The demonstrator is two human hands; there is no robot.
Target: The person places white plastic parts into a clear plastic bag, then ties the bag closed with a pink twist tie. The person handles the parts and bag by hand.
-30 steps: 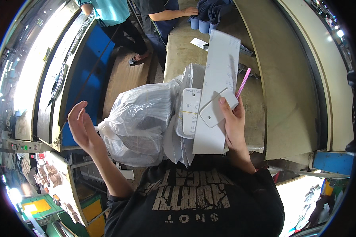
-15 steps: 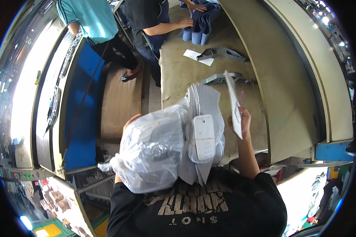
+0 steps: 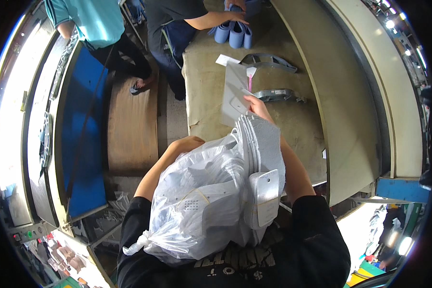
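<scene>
A knotted clear plastic bag [image 3: 197, 192] full of white and grey flat pieces rests against my chest. My left hand [image 3: 188, 143] holds its far side, fingers mostly hidden. Beside the bag's contents stands a stack of grey felt-like pieces [image 3: 264, 139], with a white tag [image 3: 266, 197] banded to it. Beyond the stack, my right hand [image 3: 258, 106] grips a flat grey-white card [image 3: 234, 86]. A slim pink pen-like stick [image 3: 250, 82] shows by those fingers. Two curved grey metal frames, one farther [image 3: 271, 61] and one nearer [image 3: 279, 94], lie on the table just past that hand.
The cloth-covered table [image 3: 204, 103] reaches away from me, with a raised beige panel [image 3: 341, 96] along its right. At the far end a co-worker's hands touch blue rolled strips [image 3: 233, 36]. Another person stands far left near a blue panel [image 3: 84, 129].
My right hand has moved left and away from me, turning the card's flat face into view. The bag sits lower and more to the right. The co-worker's hands have shifted on the blue strips.
</scene>
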